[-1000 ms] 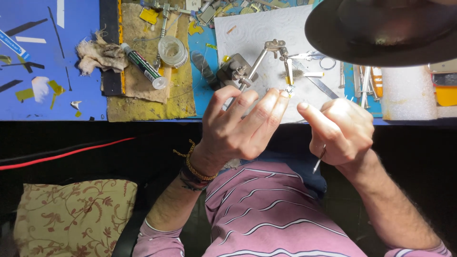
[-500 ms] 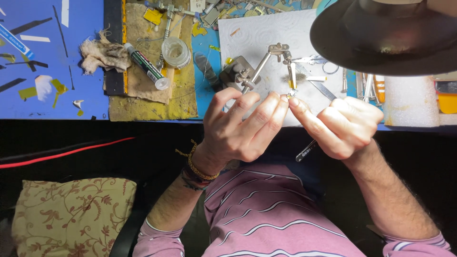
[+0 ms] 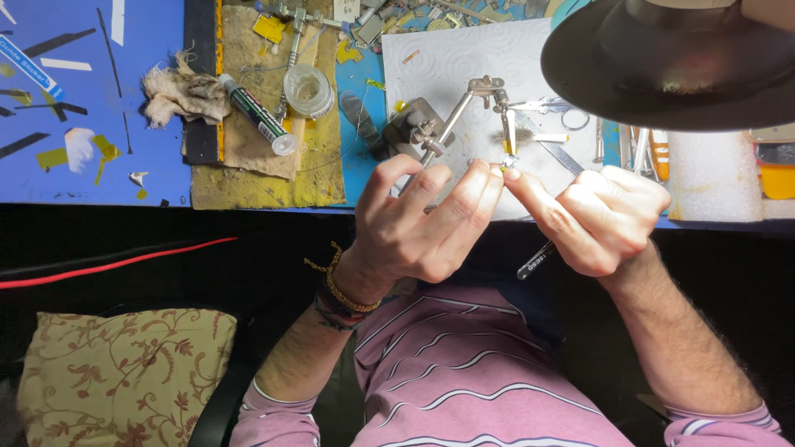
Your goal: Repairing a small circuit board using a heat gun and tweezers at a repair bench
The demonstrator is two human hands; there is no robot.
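We work at the near edge of the tabletop (image 3: pixel 99 165), both hands raised just over it. Our left hand (image 3: pixel 418 228) and right hand (image 3: pixel 604 219) meet at a tiny yellow piece (image 3: pixel 507 157) held in the tip of a small metal vise (image 3: pixel 464 116); the fingers (image 3: pixel 476 190) of the left are pinched together at it, and the right forefinger touches it from the other side. The right hand is also clamped around a slim dark tool (image 3: pixel 538 261) whose end pokes out below the palm (what kind of tool we cannot tell).

A white paper sheet (image 3: pixel 447 66) lies under the vise, with scissors (image 3: pixel 555 112) just beyond our right knuckles. Toward the left edge sit a green tube (image 3: pixel 252 112), a clear spool (image 3: pixel 308 89), and a frayed rag (image 3: pixel 178 91) on a worn yellow mat (image 3: pixel 248 178). A dark lamp shade (image 3: pixel 671 62) hangs over the far right corner and hides what lies beneath it. A white foam block (image 3: pixel 712 178) stands at the right. The blue stretch near the left corner holds only paper scraps, so that is the open room.
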